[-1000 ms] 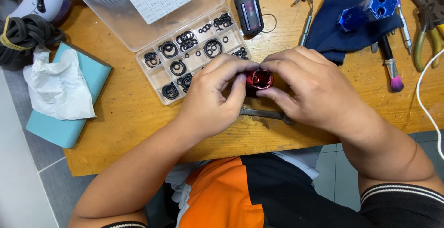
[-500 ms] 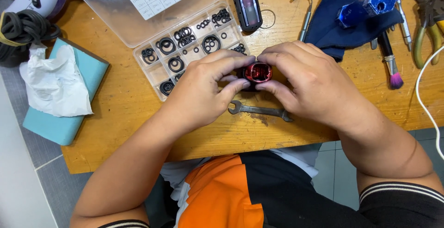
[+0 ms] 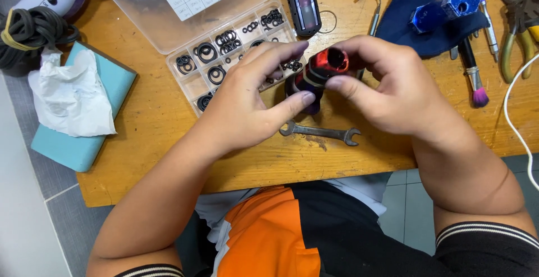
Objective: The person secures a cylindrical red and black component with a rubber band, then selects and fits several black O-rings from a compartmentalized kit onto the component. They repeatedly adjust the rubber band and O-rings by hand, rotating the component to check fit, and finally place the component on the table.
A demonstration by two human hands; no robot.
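Hands: left hand [image 3: 247,100] and right hand [image 3: 393,86] pinch red cylinder [image 3: 323,69] (above wrench [image 3: 320,133]).

Two bare hands, the left hand [image 3: 247,106] and the right hand [image 3: 393,89], are seen with forearms uncovered; no rings, watch or gloves are worn. Short black sleeves edged with thin white stripes [image 3: 483,233] are seen at the upper arms. Between the arms, a shirt of orange, black and white panels [image 3: 275,237] is worn.
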